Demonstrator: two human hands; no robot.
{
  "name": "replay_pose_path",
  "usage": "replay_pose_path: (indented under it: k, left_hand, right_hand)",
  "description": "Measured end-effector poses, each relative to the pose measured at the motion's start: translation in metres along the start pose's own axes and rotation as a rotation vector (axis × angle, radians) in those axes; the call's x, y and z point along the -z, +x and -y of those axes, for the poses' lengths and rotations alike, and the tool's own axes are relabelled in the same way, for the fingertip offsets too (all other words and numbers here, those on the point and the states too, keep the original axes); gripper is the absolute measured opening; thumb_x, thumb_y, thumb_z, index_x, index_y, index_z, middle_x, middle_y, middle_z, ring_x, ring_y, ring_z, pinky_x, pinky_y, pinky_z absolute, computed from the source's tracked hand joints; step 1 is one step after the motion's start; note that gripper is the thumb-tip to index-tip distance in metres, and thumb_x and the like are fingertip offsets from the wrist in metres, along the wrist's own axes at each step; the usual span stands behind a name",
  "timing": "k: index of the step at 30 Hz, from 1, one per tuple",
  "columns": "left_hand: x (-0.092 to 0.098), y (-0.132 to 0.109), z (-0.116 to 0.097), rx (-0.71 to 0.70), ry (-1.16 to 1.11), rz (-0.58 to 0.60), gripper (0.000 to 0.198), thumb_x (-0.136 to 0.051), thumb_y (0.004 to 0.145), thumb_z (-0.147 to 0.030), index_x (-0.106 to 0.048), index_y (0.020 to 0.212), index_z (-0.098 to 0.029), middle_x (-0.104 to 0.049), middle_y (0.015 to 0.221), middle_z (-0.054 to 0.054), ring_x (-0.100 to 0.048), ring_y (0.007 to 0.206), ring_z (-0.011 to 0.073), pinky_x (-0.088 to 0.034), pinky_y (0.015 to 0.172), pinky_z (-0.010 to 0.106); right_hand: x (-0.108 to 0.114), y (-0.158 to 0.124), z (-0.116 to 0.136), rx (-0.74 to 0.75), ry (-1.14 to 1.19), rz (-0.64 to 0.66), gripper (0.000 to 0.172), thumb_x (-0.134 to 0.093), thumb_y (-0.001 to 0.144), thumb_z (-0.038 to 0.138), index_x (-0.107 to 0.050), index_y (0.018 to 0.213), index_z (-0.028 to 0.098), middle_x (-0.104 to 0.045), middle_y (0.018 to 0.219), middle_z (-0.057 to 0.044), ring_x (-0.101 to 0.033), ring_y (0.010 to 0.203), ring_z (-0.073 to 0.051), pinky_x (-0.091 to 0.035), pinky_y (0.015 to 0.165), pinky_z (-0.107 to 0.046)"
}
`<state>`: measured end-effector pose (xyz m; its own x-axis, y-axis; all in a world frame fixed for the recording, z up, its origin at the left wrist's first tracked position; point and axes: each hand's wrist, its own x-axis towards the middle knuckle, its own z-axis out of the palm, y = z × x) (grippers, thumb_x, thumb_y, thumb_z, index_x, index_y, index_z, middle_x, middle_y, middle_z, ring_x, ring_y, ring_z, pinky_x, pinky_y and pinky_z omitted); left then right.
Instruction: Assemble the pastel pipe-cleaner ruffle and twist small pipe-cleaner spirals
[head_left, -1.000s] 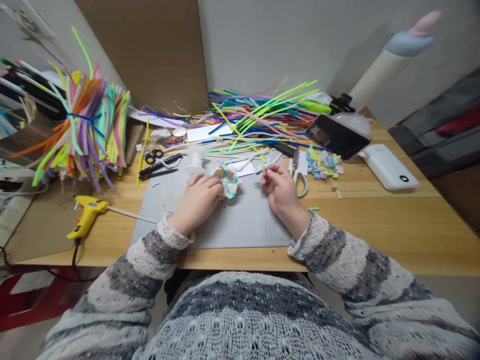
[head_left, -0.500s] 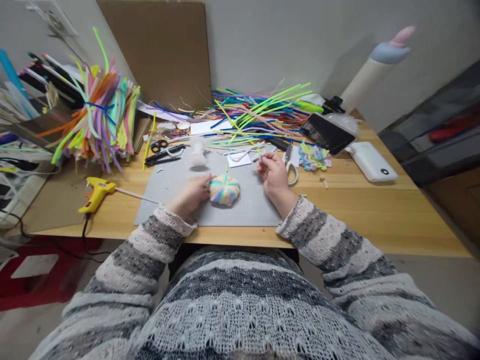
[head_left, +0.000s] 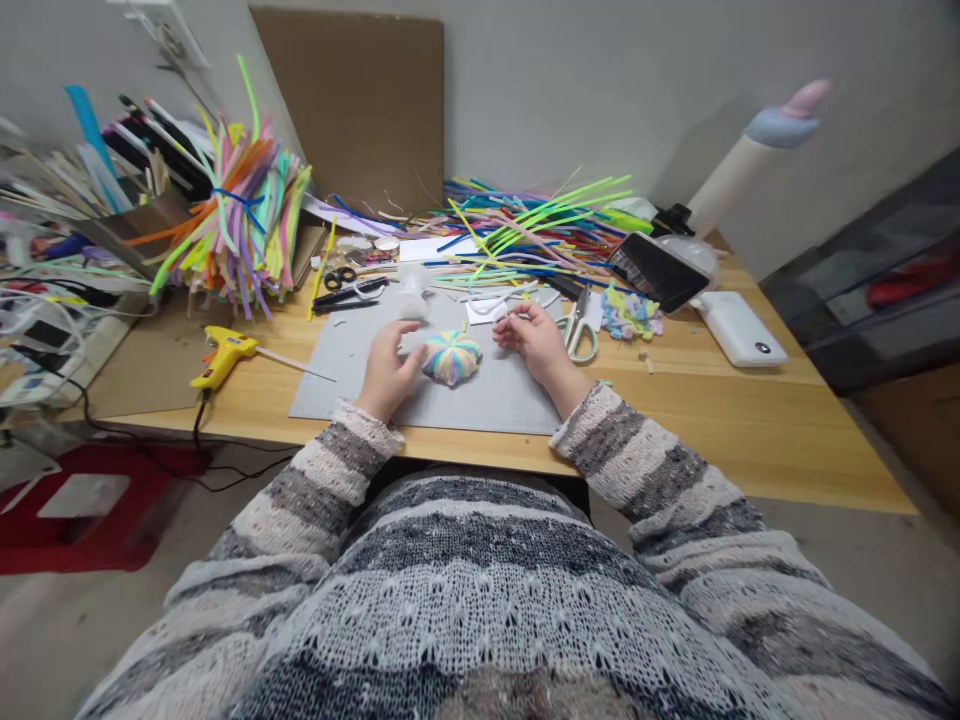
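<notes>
A round puff of striped pastel pipe cleaners (head_left: 451, 358), ribbed like a small pumpkin, sits on the grey cutting mat (head_left: 495, 400). My left hand (head_left: 391, 370) is at its left side with thumb and fingers apart. The thumb tip is close to the puff's edge; whether it touches I cannot tell. To the right of the puff, my right hand (head_left: 538, 348) is raised over the mat with its fingertips drawn together. Anything between them is too small to make out. Behind that hand lie scissors (head_left: 579, 330) with pale handles.
A yellow glue gun (head_left: 225, 357) rests at left, its glue stick reaching the mat. Pipe cleaners stand in a tied bundle (head_left: 244, 215) and lie in a loose pile (head_left: 525, 230) at the back. A phone (head_left: 656, 272), white power bank (head_left: 742, 328) and pastel curls (head_left: 630, 312) are at right.
My left hand has spread its fingers and turned upright beside the puff. My right hand has shifted slightly left toward the puff. The camera view has swung a little left.
</notes>
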<state>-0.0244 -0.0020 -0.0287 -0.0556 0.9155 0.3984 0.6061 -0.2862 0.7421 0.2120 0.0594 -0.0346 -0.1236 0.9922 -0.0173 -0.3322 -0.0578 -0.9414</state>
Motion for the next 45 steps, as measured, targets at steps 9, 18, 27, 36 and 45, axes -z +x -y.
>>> replay_pose_path:
  k: [9, 18, 27, 36, 45]
  left_hand:
    - [-0.019, 0.016, -0.009, -0.004, 0.019, 0.148, 0.02, -0.066, 0.075, -0.027, -0.063, 0.093, -0.018, -0.063, 0.1, 0.006, -0.058, 0.099, 0.0198, -0.045, 0.091, 0.032]
    - [-0.024, 0.015, -0.017, 0.149, 0.099, 0.013, 0.012, -0.063, 0.077, -0.026, -0.056, 0.073, -0.017, -0.057, 0.077, 0.003, -0.054, 0.075, 0.0183, -0.044, 0.074, 0.032]
    - [-0.018, 0.023, -0.013, 0.215, 0.095, -0.113, 0.014, -0.048, 0.087, -0.024, -0.059, 0.081, -0.016, -0.062, 0.083, 0.006, -0.056, 0.082, 0.0186, -0.043, 0.079, 0.032]
    - [-0.01, 0.041, -0.016, 0.298, -0.009, 0.218, 0.021, -0.068, 0.071, -0.035, -0.069, 0.073, -0.014, -0.057, 0.054, -0.002, -0.045, 0.045, 0.0104, -0.035, 0.046, 0.024]
    - [-0.009, 0.05, -0.025, 0.104, 0.127, 0.269, 0.008, -0.072, 0.065, -0.02, -0.065, 0.061, -0.018, -0.059, 0.061, 0.0, -0.051, 0.059, 0.0153, -0.039, 0.061, 0.029]
  right_hand:
    - [-0.003, 0.001, -0.009, -0.012, -0.071, 0.132, 0.043, -0.077, 0.066, 0.047, -0.047, 0.083, 0.022, -0.073, 0.07, 0.001, -0.067, 0.059, -0.011, -0.05, 0.055, -0.022]
    - [0.0, 0.001, -0.011, 0.005, -0.088, 0.139, 0.042, -0.075, 0.068, 0.051, -0.048, 0.084, 0.023, -0.074, 0.073, 0.001, -0.067, 0.06, -0.011, -0.051, 0.058, -0.023]
    - [0.003, 0.005, -0.014, 0.008, -0.108, 0.146, 0.044, -0.074, 0.066, 0.053, -0.047, 0.085, 0.024, -0.073, 0.072, 0.003, -0.067, 0.061, -0.011, -0.051, 0.058, -0.024]
    - [0.005, 0.006, -0.014, 0.011, -0.122, 0.159, 0.039, -0.073, 0.069, 0.049, -0.047, 0.086, 0.024, -0.072, 0.073, 0.003, -0.067, 0.061, -0.011, -0.051, 0.058, -0.024]
    - [0.003, 0.008, -0.016, 0.013, -0.133, 0.149, 0.04, -0.073, 0.069, 0.048, -0.047, 0.085, 0.023, -0.072, 0.072, 0.003, -0.067, 0.061, -0.011, -0.053, 0.058, -0.024]
